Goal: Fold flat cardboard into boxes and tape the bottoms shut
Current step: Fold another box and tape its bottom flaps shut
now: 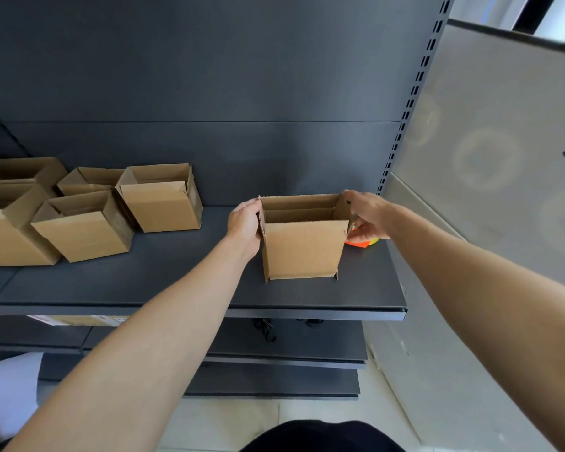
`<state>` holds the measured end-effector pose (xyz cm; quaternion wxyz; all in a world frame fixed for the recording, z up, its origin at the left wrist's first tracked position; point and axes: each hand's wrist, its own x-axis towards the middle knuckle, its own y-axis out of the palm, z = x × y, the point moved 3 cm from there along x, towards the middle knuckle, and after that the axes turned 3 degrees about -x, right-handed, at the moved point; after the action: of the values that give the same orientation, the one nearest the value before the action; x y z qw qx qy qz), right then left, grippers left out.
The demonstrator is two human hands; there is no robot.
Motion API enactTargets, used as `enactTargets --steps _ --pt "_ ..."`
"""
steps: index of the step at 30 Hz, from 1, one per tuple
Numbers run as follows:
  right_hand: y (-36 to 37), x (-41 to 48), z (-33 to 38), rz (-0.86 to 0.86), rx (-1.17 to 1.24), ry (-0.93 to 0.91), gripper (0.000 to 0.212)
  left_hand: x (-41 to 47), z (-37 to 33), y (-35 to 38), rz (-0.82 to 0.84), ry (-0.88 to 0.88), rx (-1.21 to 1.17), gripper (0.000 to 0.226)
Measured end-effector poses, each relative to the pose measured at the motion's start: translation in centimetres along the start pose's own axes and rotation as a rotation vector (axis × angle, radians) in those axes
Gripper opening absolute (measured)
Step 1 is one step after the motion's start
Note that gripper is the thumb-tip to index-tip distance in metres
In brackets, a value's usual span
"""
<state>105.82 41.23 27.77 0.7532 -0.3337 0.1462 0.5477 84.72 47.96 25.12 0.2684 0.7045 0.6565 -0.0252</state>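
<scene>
A small brown cardboard box (302,247) stands upright on the dark grey shelf (177,282), its top flaps open. My left hand (246,223) presses flat against the box's left side flap. My right hand (367,215) grips the right flap near its top edge, fingers curled round it. Just behind my right hand an orange and yellow tape roll (361,242) lies on the shelf, mostly hidden by the hand and the box.
Several folded boxes (88,223) with open tops stand grouped at the shelf's left end. A slotted upright (405,122) and a grey panel close off the right side. Lower shelves and a pale floor lie below.
</scene>
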Motion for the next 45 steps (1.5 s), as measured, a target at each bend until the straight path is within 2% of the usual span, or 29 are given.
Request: enactTargets --steps 6,10,14,22,26,30,39,43,45 --pt "-0.3 0.0 -0.7 -0.007 0.011 0.031 0.035 0.3 0.3 0.2 0.034 -0.064 0.015 0.034" --pt "-0.1 -0.1 -1.0 -0.007 0.104 0.032 0.033 0.7 0.8 0.3 0.059 -0.093 0.093 0.041" --pt "0.0 0.3 -1.4 0.059 0.142 0.055 0.037 1.2 0.8 -0.1 0.098 -0.101 0.145 0.044" --pt "0.1 0.8 -1.8 0.128 0.202 0.05 0.046 0.9 0.8 0.0 0.26 -0.092 0.247 0.069" --pt "0.3 0.3 -1.6 0.137 0.159 0.05 0.048 0.9 1.1 0.2 0.246 -0.077 0.289 0.078" --pt "0.5 -0.2 -1.2 0.112 0.107 0.061 0.058 0.9 1.1 0.3 0.257 -0.07 0.313 0.078" --pt "0.7 -1.2 0.1 -0.049 0.051 0.123 0.056 0.7 1.2 0.1 0.318 -0.078 0.352 0.07" --pt "1.0 -1.2 0.7 -0.08 0.016 0.161 0.063 0.3 1.5 0.1 0.311 -0.094 0.357 0.053" --pt "1.2 -1.1 0.9 -0.089 0.009 0.167 0.065 0.1 1.4 0.1 0.256 -0.107 0.324 0.05"
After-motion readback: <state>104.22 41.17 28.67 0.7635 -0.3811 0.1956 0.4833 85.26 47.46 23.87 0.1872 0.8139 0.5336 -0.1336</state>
